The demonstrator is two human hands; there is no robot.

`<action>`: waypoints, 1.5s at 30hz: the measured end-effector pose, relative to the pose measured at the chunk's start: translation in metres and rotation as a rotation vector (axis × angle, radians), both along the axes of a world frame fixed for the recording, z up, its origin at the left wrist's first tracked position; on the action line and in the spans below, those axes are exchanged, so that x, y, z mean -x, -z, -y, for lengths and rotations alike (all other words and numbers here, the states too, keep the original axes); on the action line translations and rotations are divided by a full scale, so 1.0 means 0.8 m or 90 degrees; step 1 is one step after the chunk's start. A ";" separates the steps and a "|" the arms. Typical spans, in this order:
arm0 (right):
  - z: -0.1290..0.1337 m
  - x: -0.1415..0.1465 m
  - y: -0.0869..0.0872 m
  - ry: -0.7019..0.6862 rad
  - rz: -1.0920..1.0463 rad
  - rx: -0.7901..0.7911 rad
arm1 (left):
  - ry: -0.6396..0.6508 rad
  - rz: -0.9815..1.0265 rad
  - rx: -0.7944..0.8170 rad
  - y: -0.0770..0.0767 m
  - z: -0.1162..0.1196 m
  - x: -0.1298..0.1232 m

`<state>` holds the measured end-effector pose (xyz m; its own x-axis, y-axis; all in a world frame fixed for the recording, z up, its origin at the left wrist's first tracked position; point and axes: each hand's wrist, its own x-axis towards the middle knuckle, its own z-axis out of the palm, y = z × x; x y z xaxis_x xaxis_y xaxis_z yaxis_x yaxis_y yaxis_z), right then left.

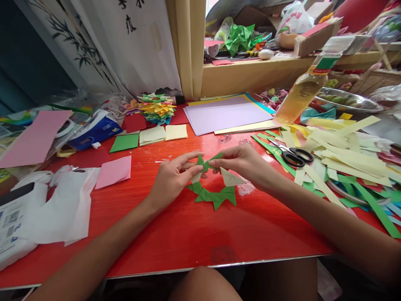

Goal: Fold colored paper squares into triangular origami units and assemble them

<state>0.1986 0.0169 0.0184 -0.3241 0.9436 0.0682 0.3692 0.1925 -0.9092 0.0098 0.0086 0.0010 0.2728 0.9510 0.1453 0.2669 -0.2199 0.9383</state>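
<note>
Between my two hands, above the red table (175, 238), is a ring of folded paper pieces (216, 195), mostly green with a few pale cream ones. My left hand (177, 175) pinches the ring's far left part between thumb and fingers. Opposite it, my right hand (239, 163) grips a green folded piece (216, 158) at the far side. A cream triangle (231, 178) sticks out below my right hand. The ring's near edge shows pointed green tips. My fingers partly cover where the pieces meet.
Scissors (294, 154) lie by paper strips (354, 154) on the right. A tilted-looking bottle (302, 94) stands behind them. Lilac sheets (228, 113), green squares (124, 143), cream squares (152, 135) and pink squares (113, 171) lie around. A plastic bag (62, 209) is at left.
</note>
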 end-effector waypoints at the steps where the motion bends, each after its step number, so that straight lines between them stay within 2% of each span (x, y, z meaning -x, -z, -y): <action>1: 0.000 0.000 0.001 -0.001 -0.001 -0.005 | 0.001 0.004 -0.001 0.001 0.000 0.000; 7: -0.003 -0.001 -0.009 -0.011 -0.032 -0.043 | 0.020 0.085 0.003 -0.006 -0.004 -0.001; 12: -0.001 -0.005 -0.019 0.037 -0.114 -0.061 | -0.075 0.206 -0.052 -0.016 -0.007 0.000; 16: 0.002 0.000 -0.015 -0.017 -0.181 -0.025 | -0.087 0.255 -0.064 -0.016 -0.009 0.001; 19: 0.004 0.006 -0.009 -0.055 -0.257 -0.049 | -0.093 0.289 -0.064 -0.013 -0.010 0.002; 22: 0.007 0.011 -0.004 -0.060 -0.260 -0.081 | -0.088 0.310 -0.066 -0.012 -0.010 0.002; 27: 0.013 0.012 -0.002 0.011 -0.148 -0.198 | -0.064 0.224 -0.083 -0.015 -0.006 0.001; 33: 0.014 0.010 -0.002 0.012 -0.050 -0.285 | -0.094 0.065 -0.159 -0.014 -0.002 0.001; 40: 0.020 0.011 -0.006 0.025 -0.102 -0.273 | -0.091 0.044 -0.195 -0.008 -0.001 0.000; 45: 0.024 0.010 -0.012 0.054 -0.050 -0.289 | -0.091 0.059 -0.200 -0.012 0.003 -0.001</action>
<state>0.1909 -0.0022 0.0277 -0.2243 0.8353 0.5020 0.3336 0.5498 -0.7658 0.0110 0.0064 0.0105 0.1117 0.8837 0.4546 0.2325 -0.4680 0.8526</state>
